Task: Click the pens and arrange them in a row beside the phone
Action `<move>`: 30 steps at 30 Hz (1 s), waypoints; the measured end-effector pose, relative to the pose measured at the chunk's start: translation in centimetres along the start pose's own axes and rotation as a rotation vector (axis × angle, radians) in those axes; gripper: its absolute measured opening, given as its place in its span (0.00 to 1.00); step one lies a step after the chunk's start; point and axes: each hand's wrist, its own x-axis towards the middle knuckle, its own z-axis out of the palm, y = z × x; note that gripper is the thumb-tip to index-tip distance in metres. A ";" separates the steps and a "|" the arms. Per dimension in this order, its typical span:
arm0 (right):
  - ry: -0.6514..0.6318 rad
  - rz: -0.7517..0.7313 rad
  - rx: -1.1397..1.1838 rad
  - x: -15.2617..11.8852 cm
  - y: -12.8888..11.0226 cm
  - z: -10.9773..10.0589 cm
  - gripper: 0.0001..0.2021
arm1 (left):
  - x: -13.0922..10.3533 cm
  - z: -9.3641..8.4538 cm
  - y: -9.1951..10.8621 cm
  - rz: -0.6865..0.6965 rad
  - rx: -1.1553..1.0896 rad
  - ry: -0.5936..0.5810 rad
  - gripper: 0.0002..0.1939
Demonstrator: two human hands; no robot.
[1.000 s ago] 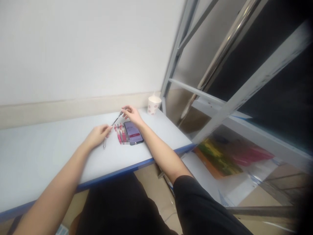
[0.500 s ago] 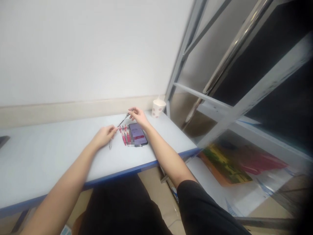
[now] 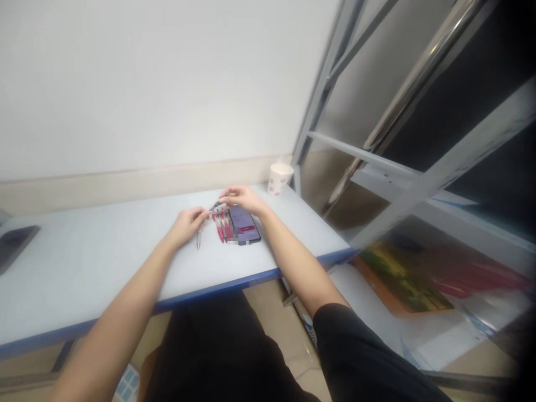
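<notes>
My left hand [image 3: 188, 224] rests low over the table, its thumb and forefinger pinched at the near end of a thin dark pen refill [image 3: 215, 206]. The refill's other end is in the closed fingertips of my right hand [image 3: 243, 199]. Below my left hand sticks out a clear pen barrel [image 3: 199, 239] with a silvery tip; I cannot tell whether it is held or lies on the table. Several red-and-clear pens [image 3: 221, 226] lie side by side between my hands. Against them, on the right, lies a phone [image 3: 246, 223] with its screen lit.
A patterned paper cup [image 3: 280, 177] stands at the table's back right corner. The white table [image 3: 104, 262] has a blue front edge. At the far left lies a dark flat device [image 3: 17, 245]. A metal frame with shelves [image 3: 377, 162] rises on the right.
My hands have come closer together, and less of the refill shows between them. The view has shifted slightly left, showing more of the dark device.
</notes>
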 end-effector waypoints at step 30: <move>-0.050 0.044 -0.536 -0.2 -0.2 1.3 0.19 | 0.5 -0.6 -1.9 0.161 0.303 0.194 0.19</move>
